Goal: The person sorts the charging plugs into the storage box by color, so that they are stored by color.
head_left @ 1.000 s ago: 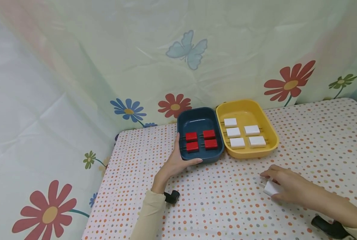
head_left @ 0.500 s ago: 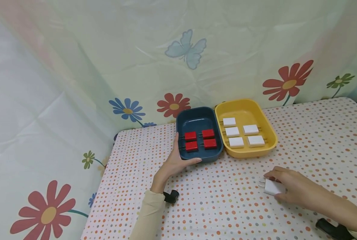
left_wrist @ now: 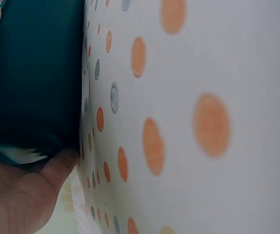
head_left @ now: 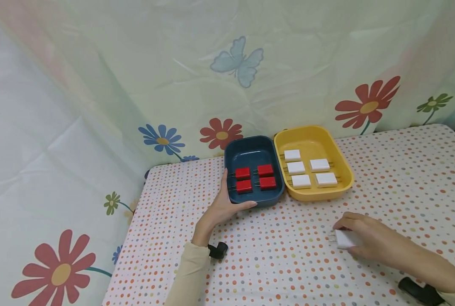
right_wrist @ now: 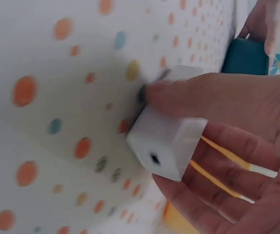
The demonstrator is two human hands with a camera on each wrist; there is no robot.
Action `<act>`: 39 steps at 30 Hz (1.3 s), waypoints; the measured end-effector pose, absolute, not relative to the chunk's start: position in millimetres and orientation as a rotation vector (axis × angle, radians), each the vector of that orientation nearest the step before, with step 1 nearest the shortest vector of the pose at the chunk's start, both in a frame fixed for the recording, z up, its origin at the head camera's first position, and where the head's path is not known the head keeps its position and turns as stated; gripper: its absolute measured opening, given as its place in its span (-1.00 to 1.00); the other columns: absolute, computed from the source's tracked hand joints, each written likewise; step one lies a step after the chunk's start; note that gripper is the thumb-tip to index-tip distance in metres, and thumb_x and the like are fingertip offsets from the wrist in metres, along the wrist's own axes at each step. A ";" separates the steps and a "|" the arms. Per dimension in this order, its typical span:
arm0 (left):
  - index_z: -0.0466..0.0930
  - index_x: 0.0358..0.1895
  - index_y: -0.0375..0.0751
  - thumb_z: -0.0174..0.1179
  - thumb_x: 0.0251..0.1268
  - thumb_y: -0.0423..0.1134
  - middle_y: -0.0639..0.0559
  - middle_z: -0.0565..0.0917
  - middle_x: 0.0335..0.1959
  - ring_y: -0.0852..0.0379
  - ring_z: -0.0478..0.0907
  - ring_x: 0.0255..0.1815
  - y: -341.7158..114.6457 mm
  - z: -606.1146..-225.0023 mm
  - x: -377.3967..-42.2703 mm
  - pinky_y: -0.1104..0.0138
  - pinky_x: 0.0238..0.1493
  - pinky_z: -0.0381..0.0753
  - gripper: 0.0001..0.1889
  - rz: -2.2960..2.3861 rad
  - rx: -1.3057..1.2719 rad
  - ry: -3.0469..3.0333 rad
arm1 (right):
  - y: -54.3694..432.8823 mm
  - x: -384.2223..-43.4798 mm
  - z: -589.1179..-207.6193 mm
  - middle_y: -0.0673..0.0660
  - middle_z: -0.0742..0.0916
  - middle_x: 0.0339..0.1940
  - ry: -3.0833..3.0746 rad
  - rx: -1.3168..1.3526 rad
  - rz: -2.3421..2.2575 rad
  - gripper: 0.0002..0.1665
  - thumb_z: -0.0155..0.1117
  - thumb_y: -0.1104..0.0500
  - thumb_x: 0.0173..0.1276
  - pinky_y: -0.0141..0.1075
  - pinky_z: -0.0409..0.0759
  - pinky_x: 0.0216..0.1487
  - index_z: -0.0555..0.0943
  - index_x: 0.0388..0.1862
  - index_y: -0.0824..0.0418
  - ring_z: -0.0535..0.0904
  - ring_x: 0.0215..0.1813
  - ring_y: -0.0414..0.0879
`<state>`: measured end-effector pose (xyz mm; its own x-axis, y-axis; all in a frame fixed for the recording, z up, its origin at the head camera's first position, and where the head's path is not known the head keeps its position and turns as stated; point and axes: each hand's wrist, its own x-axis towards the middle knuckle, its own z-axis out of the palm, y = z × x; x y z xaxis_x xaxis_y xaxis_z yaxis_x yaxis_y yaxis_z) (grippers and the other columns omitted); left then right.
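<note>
My right hand grips a white charger plug between thumb and fingers, low over the table in front of the yellow tray. Two metal prongs point left in the head view. The right wrist view shows a small dark port on the end of this plug. My left hand rests against the near left corner of the dark blue tray, thumb along the front wall, fingers straight along the left side. Several red charger plugs lie in the blue tray; several white charger plugs lie in the yellow one.
Both trays stand side by side at the back of a table covered by a dotted cloth. Behind them hangs a flowered curtain. A black wrist camera is strapped to the left wrist, another to the right.
My right hand turns the white plug slightly and shifts a little left, covering more of its body than half a second ago. The left hand and both trays stay as they were.
</note>
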<state>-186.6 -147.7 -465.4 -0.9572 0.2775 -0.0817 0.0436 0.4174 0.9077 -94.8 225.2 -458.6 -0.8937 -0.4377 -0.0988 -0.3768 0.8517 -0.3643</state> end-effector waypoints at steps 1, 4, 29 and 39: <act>-0.50 0.71 0.18 0.56 0.17 0.10 0.02 -0.05 0.73 -0.05 0.00 0.67 -148.0 -465.7 -186.8 -0.16 0.53 0.26 0.38 1.558 0.280 2.454 | 223.9 -94.8 -456.4 0.23 0.73 -0.04 2.847 -0.650 -0.513 -0.39 0.79 0.31 -0.17 0.25 0.67 -0.01 0.74 -0.06 0.23 0.67 0.04 0.32; -0.50 0.71 0.18 0.56 0.16 0.11 0.03 -0.06 0.73 -0.04 -0.01 0.68 -148.5 -466.2 -187.2 -0.16 0.53 0.26 0.39 1.555 0.278 2.458 | 219.3 -97.1 -445.1 0.23 0.73 0.00 2.842 -0.702 -0.538 -0.39 0.80 0.34 -0.20 0.25 0.68 -0.02 0.74 -0.09 0.16 0.67 0.07 0.33; -0.49 0.72 0.17 0.57 0.14 0.11 0.02 -0.05 0.73 -0.04 -0.01 0.68 -147.0 -466.0 -187.9 -0.14 0.55 0.24 0.40 1.557 0.268 2.453 | 205.5 -237.0 -335.6 0.24 0.73 -0.15 3.035 -0.856 -0.537 -0.52 0.66 0.46 0.00 0.16 0.68 0.03 0.67 -0.07 0.45 0.59 -0.13 0.12; -0.49 0.72 0.21 0.57 0.15 0.09 0.06 -0.04 0.72 -0.02 0.01 0.67 -146.7 -469.1 -187.8 -0.12 0.54 0.27 0.39 1.557 0.258 2.454 | 202.2 -291.1 -367.2 0.29 0.71 -0.22 2.937 -0.701 -0.539 -0.59 0.58 0.49 0.02 0.14 0.64 0.02 0.62 -0.14 0.46 0.56 -0.17 0.15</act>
<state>-187.8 -146.7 -469.1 -0.9595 0.2656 -0.0935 0.0285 0.4219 0.9062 -291.1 202.2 -367.2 -0.8931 -0.4498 0.0090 -0.4238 0.8342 -0.3528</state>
